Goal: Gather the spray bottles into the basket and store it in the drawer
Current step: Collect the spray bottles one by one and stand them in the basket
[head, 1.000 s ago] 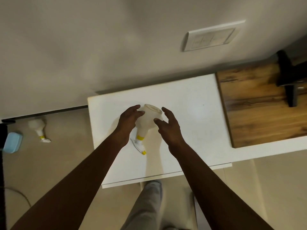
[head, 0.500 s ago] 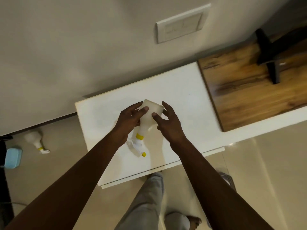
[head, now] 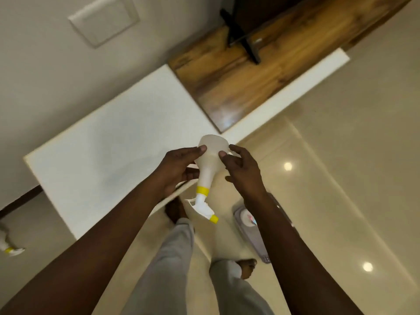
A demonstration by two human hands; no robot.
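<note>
A white tabletop (head: 118, 142) meets a wooden surface (head: 245, 71) against a beige wall (head: 45, 71), above glossy floor tiles (head: 352, 155).

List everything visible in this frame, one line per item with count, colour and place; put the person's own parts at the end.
spray bottle: 1, white with yellow collar and nozzle tip, held in the air between both hands, nozzle end toward the person
second spray bottle: 1, white and yellow, on the floor at far left, partly cut off
white cabinet top: 1, white, against the wall
wooden surface: 1, brown, right of the white top
black stand: 1, black, on the wood
wall plate: 1, white, on the wall
basket: 1, grey, on the floor, partly behind the right forearm
left hand: on the bottle
right hand: on the bottle
legs: 2, grey trousers, feet bare
</note>
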